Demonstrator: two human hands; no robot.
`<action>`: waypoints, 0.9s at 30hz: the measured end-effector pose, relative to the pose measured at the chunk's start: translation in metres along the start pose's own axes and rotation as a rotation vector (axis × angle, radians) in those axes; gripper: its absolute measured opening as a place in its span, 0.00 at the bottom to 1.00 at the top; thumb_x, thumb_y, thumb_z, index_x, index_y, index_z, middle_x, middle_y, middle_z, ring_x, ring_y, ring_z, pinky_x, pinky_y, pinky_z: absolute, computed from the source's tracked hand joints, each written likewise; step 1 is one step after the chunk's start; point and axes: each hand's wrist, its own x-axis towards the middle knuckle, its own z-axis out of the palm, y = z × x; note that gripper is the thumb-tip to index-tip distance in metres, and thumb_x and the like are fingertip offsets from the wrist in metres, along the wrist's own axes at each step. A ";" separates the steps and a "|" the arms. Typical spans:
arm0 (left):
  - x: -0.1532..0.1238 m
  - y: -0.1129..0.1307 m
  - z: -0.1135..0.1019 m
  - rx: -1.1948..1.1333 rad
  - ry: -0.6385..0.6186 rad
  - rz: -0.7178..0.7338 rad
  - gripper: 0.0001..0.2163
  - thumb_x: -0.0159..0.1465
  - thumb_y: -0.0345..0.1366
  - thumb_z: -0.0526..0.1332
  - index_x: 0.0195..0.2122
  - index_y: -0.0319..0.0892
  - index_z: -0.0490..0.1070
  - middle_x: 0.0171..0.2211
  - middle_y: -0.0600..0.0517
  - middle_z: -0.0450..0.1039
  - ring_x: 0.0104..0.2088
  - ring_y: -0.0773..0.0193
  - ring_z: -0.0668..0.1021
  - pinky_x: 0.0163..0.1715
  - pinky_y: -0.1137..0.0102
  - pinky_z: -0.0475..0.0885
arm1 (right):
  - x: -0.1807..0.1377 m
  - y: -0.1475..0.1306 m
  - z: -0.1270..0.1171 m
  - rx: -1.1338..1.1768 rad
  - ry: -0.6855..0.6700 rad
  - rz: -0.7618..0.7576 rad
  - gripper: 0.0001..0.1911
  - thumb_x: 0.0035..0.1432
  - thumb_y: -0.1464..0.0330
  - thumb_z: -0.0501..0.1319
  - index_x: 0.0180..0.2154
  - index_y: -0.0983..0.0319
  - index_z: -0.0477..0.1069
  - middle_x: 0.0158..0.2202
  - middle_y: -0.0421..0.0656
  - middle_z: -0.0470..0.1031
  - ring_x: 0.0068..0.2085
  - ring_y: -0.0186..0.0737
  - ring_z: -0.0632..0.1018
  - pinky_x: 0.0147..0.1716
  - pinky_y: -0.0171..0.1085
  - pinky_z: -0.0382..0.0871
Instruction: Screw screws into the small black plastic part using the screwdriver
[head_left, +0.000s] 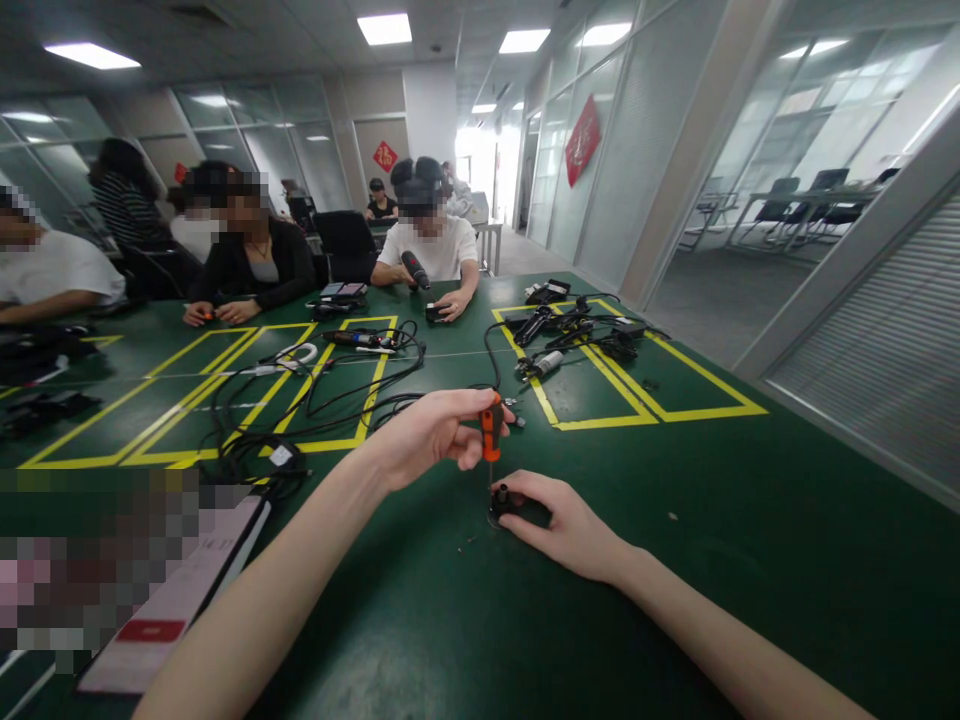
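Observation:
My left hand (442,430) is closed round the handle of an orange and black screwdriver (492,428), held upright with its shaft pointing down. The screwdriver's tip meets a small black part (501,500) on the green table; whether it sits in a screw is too small to tell. Thumb and fingers of my right hand (551,510) pinch that black part from the right side. It has a short upright post and a round base, and my fingers cover some of it.
Beyond my hands, black cables and tools (570,330) lie in yellow-taped boxes. More cables (255,450) spread to the left, near a pink-screened device (180,590). Across the green table (675,580), a person holds a power drill (414,270); other people sit farther left.

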 end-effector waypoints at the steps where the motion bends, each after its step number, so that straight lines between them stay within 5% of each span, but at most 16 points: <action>1: 0.000 0.000 0.000 0.011 0.005 0.010 0.20 0.58 0.50 0.71 0.39 0.35 0.79 0.32 0.49 0.77 0.20 0.73 0.70 0.21 0.75 0.63 | 0.000 0.000 0.000 -0.003 0.001 -0.001 0.08 0.64 0.70 0.63 0.45 0.61 0.75 0.43 0.46 0.80 0.42 0.41 0.80 0.43 0.39 0.74; 7: -0.002 0.000 0.001 0.042 0.010 0.021 0.21 0.57 0.52 0.72 0.37 0.35 0.79 0.30 0.49 0.75 0.20 0.73 0.68 0.20 0.75 0.60 | 0.000 0.000 -0.001 -0.016 -0.002 0.005 0.08 0.64 0.70 0.63 0.45 0.61 0.75 0.43 0.46 0.80 0.42 0.41 0.79 0.42 0.39 0.74; 13: 0.000 0.000 0.000 0.020 -0.029 -0.020 0.24 0.63 0.55 0.64 0.38 0.34 0.79 0.42 0.38 0.81 0.22 0.71 0.71 0.23 0.73 0.65 | 0.000 0.000 0.000 -0.001 -0.001 0.004 0.08 0.64 0.70 0.63 0.45 0.61 0.75 0.43 0.46 0.81 0.42 0.42 0.80 0.43 0.39 0.74; 21: -0.001 0.000 0.002 0.033 -0.011 0.033 0.21 0.57 0.49 0.72 0.41 0.35 0.79 0.32 0.47 0.77 0.22 0.71 0.70 0.20 0.75 0.59 | 0.000 0.000 -0.001 0.012 -0.004 0.017 0.09 0.64 0.69 0.63 0.46 0.61 0.75 0.44 0.47 0.81 0.43 0.42 0.80 0.44 0.40 0.75; 27: -0.002 0.001 0.001 0.037 0.011 0.005 0.23 0.58 0.54 0.69 0.34 0.34 0.78 0.32 0.45 0.78 0.19 0.73 0.67 0.19 0.73 0.57 | 0.000 -0.002 -0.002 -0.008 -0.009 0.021 0.09 0.63 0.70 0.63 0.46 0.61 0.75 0.43 0.46 0.81 0.43 0.42 0.80 0.44 0.40 0.75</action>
